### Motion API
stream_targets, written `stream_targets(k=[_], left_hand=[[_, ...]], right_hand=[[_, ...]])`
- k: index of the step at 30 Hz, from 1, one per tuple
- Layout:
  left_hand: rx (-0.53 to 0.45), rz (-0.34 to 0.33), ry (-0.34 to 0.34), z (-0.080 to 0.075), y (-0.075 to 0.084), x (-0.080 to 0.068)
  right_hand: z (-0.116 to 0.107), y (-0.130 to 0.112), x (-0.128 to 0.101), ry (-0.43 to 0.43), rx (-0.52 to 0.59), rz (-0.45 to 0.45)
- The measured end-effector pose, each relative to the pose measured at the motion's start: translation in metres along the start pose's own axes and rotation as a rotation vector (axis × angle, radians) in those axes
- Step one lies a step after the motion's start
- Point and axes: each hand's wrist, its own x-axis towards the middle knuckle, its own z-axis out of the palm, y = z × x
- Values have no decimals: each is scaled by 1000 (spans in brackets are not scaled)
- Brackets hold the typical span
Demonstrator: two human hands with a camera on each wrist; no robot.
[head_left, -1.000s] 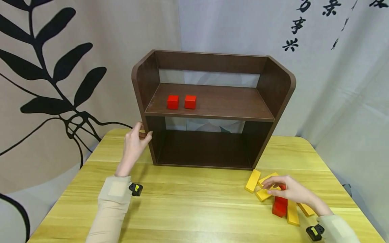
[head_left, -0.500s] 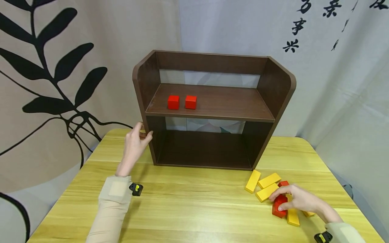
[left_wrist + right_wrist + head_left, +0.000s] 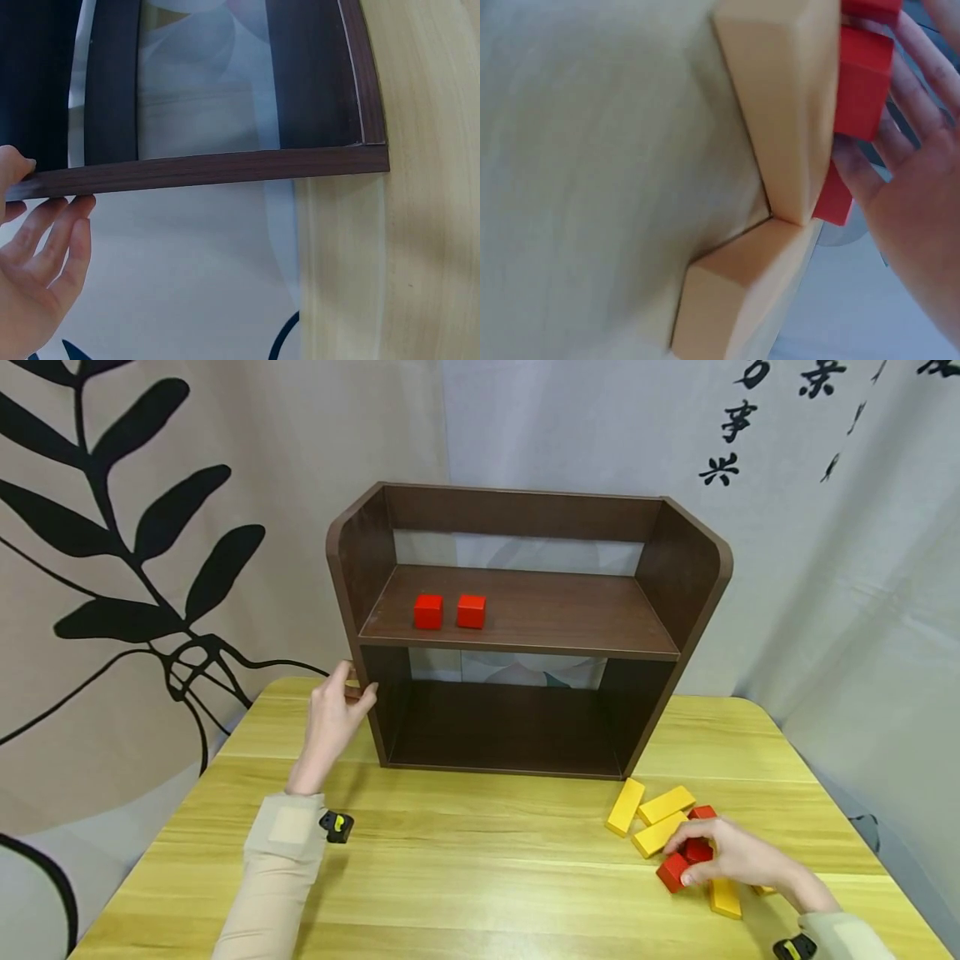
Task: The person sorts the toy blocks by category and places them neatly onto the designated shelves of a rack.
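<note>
In the head view a dark brown two-tier shelf (image 3: 517, 647) stands on the table. My left hand (image 3: 337, 714) grips its left side panel (image 3: 225, 166), thumb on one face and fingers on the other. Two red cubes (image 3: 472, 612) sit apart on the upper tier, left of its middle. At the lower right my right hand (image 3: 742, 856) pinches a red cube (image 3: 672, 872), which is turned at an angle, between thumb and fingers. Another red cube (image 3: 698, 850) lies right under the hand, and a third (image 3: 702, 812) shows behind the fingers. In the right wrist view a red cube (image 3: 864, 82) stands by the fingers.
Several yellow blocks lie around the right hand: one yellow block (image 3: 625, 807) near the shelf's right foot, one (image 3: 725, 897) below the hand. The wooden table (image 3: 465, 860) ends at its right edge. Curtains hang behind the shelf.
My right hand has come down onto the red cubes and closed on the front one, which has shifted left and turned. The left hand stays on the shelf panel.
</note>
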Motion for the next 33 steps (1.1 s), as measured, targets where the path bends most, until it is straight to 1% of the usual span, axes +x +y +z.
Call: stream_targets(k=[2, 4, 7, 15, 24, 28, 33], left_hand=[[-3, 1, 0, 0, 0, 0], [-4, -2, -1, 1, -1, 1], [-5, -2, 0, 1, -1, 1], [0, 2, -6, 0, -1, 0], [3, 4, -5, 0, -1, 0], [0, 11, 1, 0, -2, 1], [1, 14, 1, 0, -2, 0]], right_hand=[[-2, 0, -2, -30, 9, 16], [-2, 0, -4, -47, 3, 14], [-1, -1, -4, -31, -32, -13], [1, -4, 2, 67, -83, -31], [-2, -20, 14, 149, -119, -23], [-3, -25, 20, 209, -138, -38], [-3, -31, 29, 308, -205, -83]])
